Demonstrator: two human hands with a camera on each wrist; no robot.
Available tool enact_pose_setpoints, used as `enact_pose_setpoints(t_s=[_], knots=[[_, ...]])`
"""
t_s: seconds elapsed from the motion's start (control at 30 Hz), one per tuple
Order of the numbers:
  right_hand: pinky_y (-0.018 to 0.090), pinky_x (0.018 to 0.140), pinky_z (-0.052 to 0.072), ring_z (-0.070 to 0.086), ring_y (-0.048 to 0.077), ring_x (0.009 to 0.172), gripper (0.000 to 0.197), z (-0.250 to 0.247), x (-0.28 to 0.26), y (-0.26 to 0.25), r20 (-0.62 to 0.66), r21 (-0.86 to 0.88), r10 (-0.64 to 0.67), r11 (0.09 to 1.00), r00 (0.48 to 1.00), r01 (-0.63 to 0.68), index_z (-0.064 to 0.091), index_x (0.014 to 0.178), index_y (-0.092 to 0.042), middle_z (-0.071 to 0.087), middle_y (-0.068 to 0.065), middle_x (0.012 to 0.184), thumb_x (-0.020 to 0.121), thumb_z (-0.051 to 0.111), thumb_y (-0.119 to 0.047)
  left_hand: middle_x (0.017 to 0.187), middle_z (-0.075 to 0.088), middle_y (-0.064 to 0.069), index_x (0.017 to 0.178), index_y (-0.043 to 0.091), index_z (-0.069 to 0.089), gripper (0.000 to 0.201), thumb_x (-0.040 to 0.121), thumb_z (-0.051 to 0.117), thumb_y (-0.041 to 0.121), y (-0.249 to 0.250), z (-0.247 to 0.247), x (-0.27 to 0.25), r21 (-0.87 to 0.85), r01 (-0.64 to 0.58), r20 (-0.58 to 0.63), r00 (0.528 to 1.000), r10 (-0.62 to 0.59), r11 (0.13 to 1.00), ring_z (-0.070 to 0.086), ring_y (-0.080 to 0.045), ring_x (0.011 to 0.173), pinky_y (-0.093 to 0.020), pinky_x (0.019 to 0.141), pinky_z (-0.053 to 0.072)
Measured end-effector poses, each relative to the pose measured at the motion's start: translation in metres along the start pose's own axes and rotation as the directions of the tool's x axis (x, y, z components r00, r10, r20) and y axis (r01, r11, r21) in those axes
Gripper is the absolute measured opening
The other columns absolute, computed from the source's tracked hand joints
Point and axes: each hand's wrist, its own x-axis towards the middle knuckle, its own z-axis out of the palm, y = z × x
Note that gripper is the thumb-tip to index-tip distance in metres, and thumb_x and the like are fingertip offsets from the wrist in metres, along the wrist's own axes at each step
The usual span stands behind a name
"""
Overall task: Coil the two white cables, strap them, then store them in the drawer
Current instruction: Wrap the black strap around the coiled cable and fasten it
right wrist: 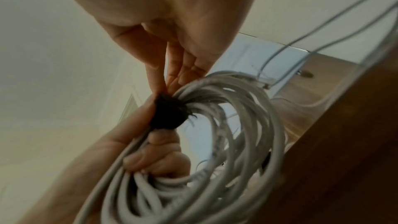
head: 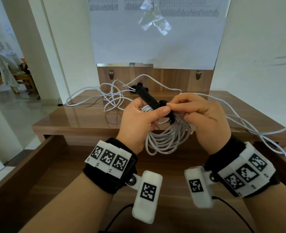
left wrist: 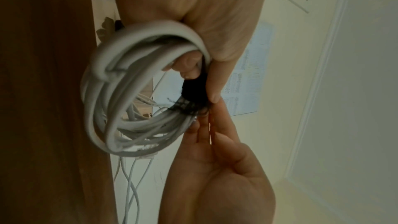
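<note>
One white cable, wound into a coil (head: 165, 138) (left wrist: 120, 108) (right wrist: 237, 125), hangs between my hands over the open drawer (head: 21, 165). A black strap (head: 147, 96) (left wrist: 193, 91) (right wrist: 165, 115) is wrapped round the top of the coil, and its long tail sticks up to the left. My left hand (head: 155, 115) (left wrist: 200, 77) grips the coil, thumb pressed on the strap. My right hand (head: 174, 106) (right wrist: 163, 84) pinches the strap's end with thumb and forefinger. The second white cable (head: 112, 96) lies loose and tangled on the tabletop, with loops trailing off the right edge.
The wooden table (head: 81, 118) stands against a wall with a paper sheet (head: 155, 39) hung above its back panel. A small black item (head: 132, 90) lies behind the strap's tail. An open floor lies to the left.
</note>
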Motion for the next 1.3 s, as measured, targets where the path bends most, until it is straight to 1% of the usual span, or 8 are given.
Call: enact_pose_setpoints(t_s=[0.1, 0.23, 0.33, 0.43, 0.6, 0.8, 0.97, 1.3], knots=[[0.018, 0.070, 0.051, 0.064, 0.008, 0.080, 0.035, -0.003, 0.001, 0.002, -0.065, 0.201, 0.123, 0.974, 0.990, -0.108, 0.073, 0.082, -0.016, 0.069, 0.002, 0.087, 0.073, 0.041, -0.004, 0.097, 0.066, -0.022, 0.118, -0.007, 0.055, 0.041, 0.081, 0.073, -0.002, -0.005, -0.004, 0.005, 0.128, -0.008, 0.010, 1.000, 0.007, 0.992, 0.069, -0.011, 0.065, -0.018, 0.055, 0.053], [0.025, 0.056, 0.052, 0.062, 0.021, 0.060, 0.015, -0.004, 0.000, 0.000, -0.131, 0.132, 0.179, 0.978, 0.975, -0.162, 0.071, 0.080, -0.014, 0.067, 0.006, 0.068, 0.086, 0.061, -0.023, 0.109, 0.070, -0.012, 0.112, 0.010, 0.061, 0.059, 0.062, 0.085, 0.028, -0.009, -0.006, 0.007, 0.351, -0.053, 0.100, 0.995, 0.018, 0.935, 0.069, -0.028, 0.103, -0.052, 0.090, 0.054], [0.019, 0.054, 0.050, 0.062, 0.009, 0.058, 0.032, -0.005, 0.001, -0.003, -0.103, 0.036, 0.178, 0.984, 0.979, -0.175, 0.070, 0.081, -0.018, 0.068, -0.002, 0.067, 0.071, 0.067, -0.048, 0.108, 0.071, -0.005, 0.115, 0.015, 0.062, 0.055, 0.066, 0.085, 0.023, -0.010, -0.005, 0.005, 0.468, -0.133, 0.219, 0.975, 0.031, 0.873, 0.069, -0.020, 0.102, -0.050, 0.092, 0.054], [0.019, 0.055, 0.049, 0.057, 0.012, 0.057, 0.028, -0.004, 0.001, -0.004, -0.037, -0.057, 0.191, 0.980, 0.981, -0.193, 0.071, 0.076, -0.019, 0.062, 0.000, 0.061, 0.067, 0.074, -0.045, 0.106, 0.072, 0.000, 0.116, 0.017, 0.064, 0.051, 0.070, 0.085, 0.015, -0.012, -0.002, 0.003, 0.545, -0.167, 0.300, 0.954, -0.006, 0.822, 0.069, -0.013, 0.100, -0.046, 0.093, 0.054], [0.030, 0.058, 0.049, 0.056, 0.018, 0.058, 0.012, -0.009, 0.003, 0.007, -0.016, 0.014, 0.214, 0.977, 0.977, -0.214, 0.068, 0.082, -0.006, 0.062, 0.013, 0.068, 0.079, 0.075, -0.016, 0.096, 0.072, -0.002, 0.100, 0.011, 0.064, 0.046, 0.062, 0.086, 0.026, -0.015, -0.001, 0.003, 0.569, -0.190, 0.344, 0.939, -0.022, 0.800, 0.069, -0.018, 0.092, -0.048, 0.089, 0.053], [0.017, 0.042, 0.036, 0.043, 0.012, 0.044, 0.013, -0.027, 0.009, 0.012, -0.173, 0.437, 0.356, 0.863, 0.918, -0.253, 0.060, 0.076, -0.009, 0.061, -0.001, 0.056, 0.087, 0.061, -0.001, 0.057, 0.052, -0.001, 0.083, 0.005, 0.050, 0.026, 0.078, 0.074, -0.005, -0.013, -0.009, 0.007, 0.336, 0.020, 0.437, 0.883, -0.175, 0.942, 0.045, -0.008, 0.042, -0.019, 0.041, 0.036], [0.020, 0.039, 0.026, 0.039, 0.012, 0.043, 0.010, -0.030, 0.008, 0.015, -0.093, 0.550, 0.311, 0.808, 0.946, -0.211, 0.063, 0.082, 0.001, 0.053, 0.004, 0.053, 0.076, 0.063, -0.006, 0.049, 0.044, -0.005, 0.077, 0.007, 0.046, 0.024, 0.076, 0.068, -0.004, -0.015, -0.012, 0.011, 0.185, 0.149, 0.486, 0.845, -0.222, 0.971, 0.037, -0.009, 0.034, -0.021, 0.038, 0.025], [0.023, 0.063, 0.056, 0.069, 0.016, 0.067, 0.019, -0.032, 0.007, 0.007, -0.049, 0.331, 0.079, 0.942, 0.996, -0.059, 0.069, 0.086, -0.001, 0.072, 0.002, 0.072, 0.068, 0.072, 0.006, 0.048, 0.047, -0.002, 0.088, 0.002, 0.049, 0.038, 0.074, 0.082, 0.015, -0.012, -0.023, 0.022, -0.231, 0.280, 0.607, 0.790, -0.087, 0.932, 0.039, -0.003, 0.033, -0.016, 0.040, 0.032]])
